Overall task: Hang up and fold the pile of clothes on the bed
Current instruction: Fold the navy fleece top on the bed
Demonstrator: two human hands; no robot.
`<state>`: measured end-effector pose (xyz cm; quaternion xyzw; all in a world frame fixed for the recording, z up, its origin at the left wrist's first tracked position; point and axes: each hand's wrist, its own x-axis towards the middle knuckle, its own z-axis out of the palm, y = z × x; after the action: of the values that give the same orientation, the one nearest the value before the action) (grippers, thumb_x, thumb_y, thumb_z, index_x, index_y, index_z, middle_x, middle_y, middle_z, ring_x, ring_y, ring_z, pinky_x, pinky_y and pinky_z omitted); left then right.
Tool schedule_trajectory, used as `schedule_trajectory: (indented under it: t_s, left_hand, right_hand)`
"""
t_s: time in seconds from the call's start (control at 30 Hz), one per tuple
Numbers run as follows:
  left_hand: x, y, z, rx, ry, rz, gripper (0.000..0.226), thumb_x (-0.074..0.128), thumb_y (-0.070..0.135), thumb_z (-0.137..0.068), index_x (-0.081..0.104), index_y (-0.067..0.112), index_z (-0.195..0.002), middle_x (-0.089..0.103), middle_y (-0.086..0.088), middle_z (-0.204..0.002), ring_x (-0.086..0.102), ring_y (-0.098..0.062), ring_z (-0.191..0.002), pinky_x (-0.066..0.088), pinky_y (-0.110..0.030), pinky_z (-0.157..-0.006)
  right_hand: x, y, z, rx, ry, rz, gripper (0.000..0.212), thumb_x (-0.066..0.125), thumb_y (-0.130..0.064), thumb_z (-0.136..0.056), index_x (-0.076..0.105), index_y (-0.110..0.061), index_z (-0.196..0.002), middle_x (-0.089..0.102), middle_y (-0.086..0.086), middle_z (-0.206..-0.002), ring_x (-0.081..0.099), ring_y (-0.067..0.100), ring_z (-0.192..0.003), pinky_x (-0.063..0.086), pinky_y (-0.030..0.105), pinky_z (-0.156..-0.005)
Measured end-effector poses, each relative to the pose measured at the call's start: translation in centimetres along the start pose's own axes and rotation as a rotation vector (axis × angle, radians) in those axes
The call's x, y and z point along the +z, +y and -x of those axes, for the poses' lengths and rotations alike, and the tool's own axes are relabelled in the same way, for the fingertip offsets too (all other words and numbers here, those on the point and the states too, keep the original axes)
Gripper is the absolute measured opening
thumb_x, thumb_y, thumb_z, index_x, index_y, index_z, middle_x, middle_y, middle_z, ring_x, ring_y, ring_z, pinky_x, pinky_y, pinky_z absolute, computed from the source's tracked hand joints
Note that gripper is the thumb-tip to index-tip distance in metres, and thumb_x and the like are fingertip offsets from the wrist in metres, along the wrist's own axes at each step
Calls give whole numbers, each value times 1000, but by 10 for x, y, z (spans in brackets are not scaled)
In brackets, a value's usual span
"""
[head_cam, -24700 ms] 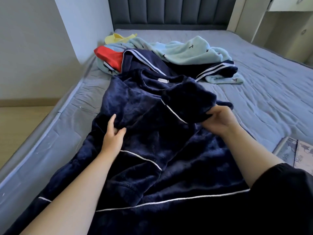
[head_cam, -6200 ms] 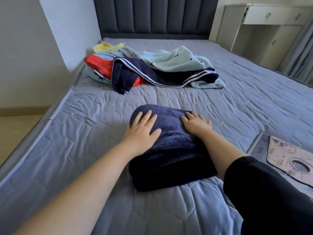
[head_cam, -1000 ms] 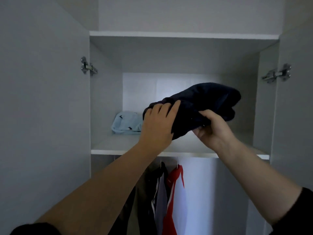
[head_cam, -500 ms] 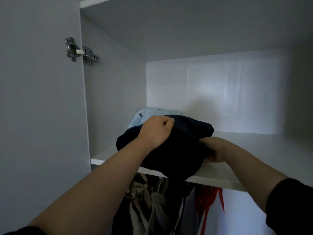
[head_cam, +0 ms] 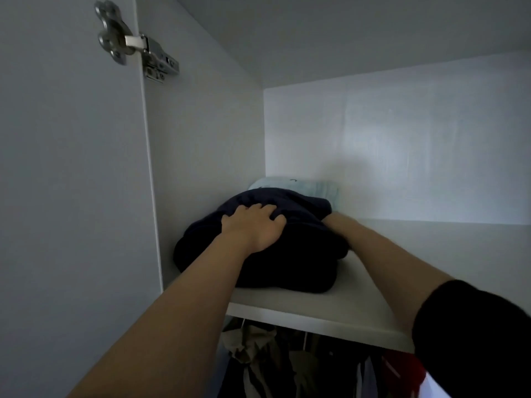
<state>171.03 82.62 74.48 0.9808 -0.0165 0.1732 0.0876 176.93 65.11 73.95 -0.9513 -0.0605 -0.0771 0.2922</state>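
Garment (head_cam: 287, 262) sat on the shelf (head_cam: 330, 307), left hand (head_cam: 253, 226) clutching its top; right hand (head_cam: 337, 222) at 3 o'clock lay mostly hidden, grip unclear.

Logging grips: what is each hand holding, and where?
The left hand grips the folded navy garment at its top; the right hand is hidden behind its right side, so cannot tell.
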Motion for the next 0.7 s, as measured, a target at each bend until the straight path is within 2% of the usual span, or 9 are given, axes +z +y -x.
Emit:
schedule_trajectory:
  t_s: [0.07,0.13,0.17,0.23,0.3,0.33,0.5,0.6,0.7]
  left_hand:
    - [-5,-6,-4,45,-62,33,55,24,56,-94,33,38,-145,32,3,-154,29,-28,-139,24,-46,-113]
    - [-14,-14,-8,103,-123,98,52,25,52,-98,35,35,-146,31,3,-154,29,-23,-140,19,-35,-115]
    - [-18,-19,-10,120,-118,143,50,26,48,-100,37,31,-145,32,2,-154,30,-21,-140,18,-30,-112]
    - [-17,-27,-14,96,-38,276,49,27,40,-102,37,21,-146,32,-4,-154,31,-22,-139,19,-24,-109]
    - [-2,-30,-14,32,88,274,52,25,42,-102,24,23,-151,22,-7,-158,23,-25,-143,14,-30,-114]
    - [9,-29,-12,5,128,200,54,23,45,-101,20,28,-152,16,-6,-159,16,-26,-145,9,-37,-118]
    - [33,-30,-18,26,269,159,54,19,48,-98,26,31,-149,19,-2,-159,11,-24,-146,4,-46,-117]
    - [35,-25,-18,20,289,135,54,19,46,-98,27,29,-149,21,-3,-158,14,-25,-146,5,-46,-118]
    - [33,-20,-9,18,321,118,54,21,42,-99,31,23,-148,27,-7,-156,20,-27,-143,8,-47,-118]
  right_hand:
    - [-19,-5,-3,-71,237,25,47,40,-18,-99,34,-3,-144,38,18,-147,39,32,-132,33,34,-104]
    - [-32,-15,0,-215,463,-228,51,38,-22,-100,27,-10,-148,30,11,-153,31,27,-139,24,32,-111]
    - [-33,-18,5,-321,440,-283,48,36,-23,-102,29,-12,-148,30,8,-154,30,24,-140,21,28,-111]
    - [-17,-18,11,-430,127,-202,42,32,-28,-104,39,-15,-143,35,6,-152,34,22,-137,18,24,-110]
    - [-2,-17,17,-351,-212,-144,42,29,-36,-104,45,-24,-140,39,-4,-148,36,15,-135,19,27,-115]
    - [2,-15,15,-333,-257,-141,42,28,-37,-104,45,-26,-140,40,-7,-146,37,13,-134,20,28,-115]
    - [8,-13,13,-319,-99,-27,41,28,-20,-105,38,-9,-143,35,7,-151,33,20,-137,21,16,-103]
    - [13,-15,17,-235,-60,122,41,35,-16,-104,35,2,-141,32,17,-150,34,30,-136,21,26,-104]
    - [15,-12,28,-176,27,196,25,36,-14,-102,46,3,-118,44,22,-138,47,34,-123,33,34,-97]
